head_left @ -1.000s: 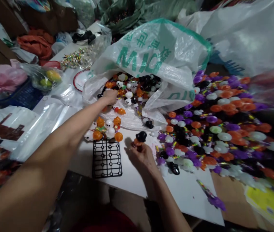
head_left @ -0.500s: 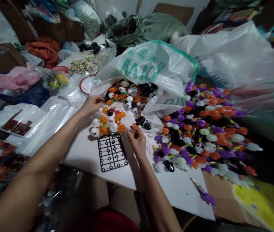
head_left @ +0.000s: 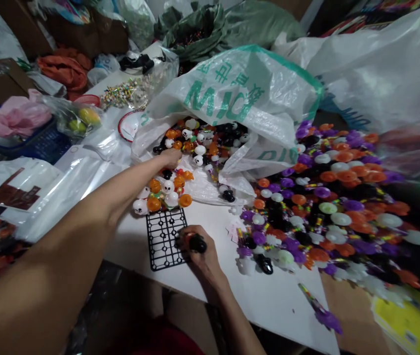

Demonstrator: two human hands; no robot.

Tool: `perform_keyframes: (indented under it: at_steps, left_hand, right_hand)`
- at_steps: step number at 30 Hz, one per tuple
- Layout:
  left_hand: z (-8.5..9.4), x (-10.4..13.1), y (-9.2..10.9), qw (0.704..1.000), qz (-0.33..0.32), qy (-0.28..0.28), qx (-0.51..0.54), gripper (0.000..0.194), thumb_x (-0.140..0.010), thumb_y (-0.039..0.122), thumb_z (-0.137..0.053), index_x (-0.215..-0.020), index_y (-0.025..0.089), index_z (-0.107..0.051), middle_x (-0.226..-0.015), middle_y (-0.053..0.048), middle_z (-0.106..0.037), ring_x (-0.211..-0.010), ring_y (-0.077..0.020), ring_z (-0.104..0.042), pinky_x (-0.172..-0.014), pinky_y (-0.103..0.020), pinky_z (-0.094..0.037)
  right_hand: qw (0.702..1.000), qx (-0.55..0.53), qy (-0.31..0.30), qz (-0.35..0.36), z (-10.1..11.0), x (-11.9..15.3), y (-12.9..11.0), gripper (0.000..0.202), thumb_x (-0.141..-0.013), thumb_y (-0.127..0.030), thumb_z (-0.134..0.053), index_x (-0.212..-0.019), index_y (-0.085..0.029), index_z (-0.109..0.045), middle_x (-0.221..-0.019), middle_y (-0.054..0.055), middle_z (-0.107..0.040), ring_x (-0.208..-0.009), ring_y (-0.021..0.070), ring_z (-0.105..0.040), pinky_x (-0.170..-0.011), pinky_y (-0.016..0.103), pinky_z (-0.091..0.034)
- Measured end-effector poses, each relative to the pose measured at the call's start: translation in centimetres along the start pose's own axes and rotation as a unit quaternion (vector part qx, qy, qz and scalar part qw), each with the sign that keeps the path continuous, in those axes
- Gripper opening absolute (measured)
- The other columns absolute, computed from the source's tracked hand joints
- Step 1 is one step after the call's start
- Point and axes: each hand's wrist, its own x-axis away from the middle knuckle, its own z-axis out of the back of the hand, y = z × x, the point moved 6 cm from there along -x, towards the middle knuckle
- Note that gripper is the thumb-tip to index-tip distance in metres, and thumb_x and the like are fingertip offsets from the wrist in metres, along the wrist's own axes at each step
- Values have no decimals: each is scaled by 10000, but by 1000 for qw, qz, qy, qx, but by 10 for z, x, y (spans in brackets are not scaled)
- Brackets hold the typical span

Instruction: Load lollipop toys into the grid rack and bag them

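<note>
My right hand is closed around a black-topped figure, over the right edge of a black plastic grid. Some orange shows between its fingers. Reaching to the mouth of the white bag, my left hand is beside the small figures in it; its fingertips are too blurred to show whether they grip anything. Just above the grid lies a cluster of orange pumpkin and white skull figures. Two dark figures rest at the bag's lower edge.
A large pile of purple, orange, white and black figures covers the table's right side. One purple piece lies near the front edge. Behind stands the white bag with green print. A blue basket and clear plastic are at left.
My right hand has moved down and left to the grid, now with a black-topped figure. My left hand has reached right, toward the bag's contents. A dark figure is gone from the bag's edge.
</note>
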Motion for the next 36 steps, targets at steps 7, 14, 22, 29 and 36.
perform_keyframes:
  at_steps: [7, 14, 22, 29, 36]
  left_hand:
    - [55, 169, -94, 952, 63, 254, 156, 300, -803, 397, -575, -1000, 185, -654, -982, -53, -710, -882, -201, -642, -807, -344, -492]
    - [-91, 303, -125, 946, 260, 140, 131, 93, -774, 316, -557, -758, 233, -597, -730, -22, -661, -826, -282, -660, -725, -381, -463]
    - [-137, 320, -93, 891, 258, 164, 335, 205, -750, 264, -610, -947, 214, -640, -898, -52, -744, -862, -230, -706, -828, -357, -563]
    - [-159, 290, -34, 872, 201, 223, 387, 171, -827, 348, -605, -923, 209, -635, -972, -69, -750, -929, -196, -696, -886, -323, -550]
    - [-151, 296, -31, 910, 180, 244, 282, 105, -768, 195, -545, -868, 207, -576, -796, -50, -709, -729, -196, -679, -691, -275, -497]
  right_hand:
    - [998, -17, -61, -29, -14, 30, 3, 211, -700, -191, -533, -865, -220, -661, -856, 45, -734, -759, 206, -670, -705, 312, -531]
    - [998, -32, -56, 15, -23, 15, -29, 116, -756, -273, -562, -853, -229, -608, -905, 60, -695, -776, 212, -645, -729, 327, -527]
    - [986, 123, -105, 44, -4, 32, -45, 92, -841, -275, -512, -834, -221, -586, -796, 43, -626, -701, 191, -574, -663, 297, -475]
    - [998, -17, -49, 34, -14, 23, -44, 162, -799, -342, -666, -888, -207, -657, -951, 55, -674, -852, 206, -629, -756, 298, -499]
    - [996, 18, -78, -31, -26, 21, -15, 222, -841, -400, -616, -823, -182, -655, -739, 36, -669, -667, 184, -595, -623, 278, -475]
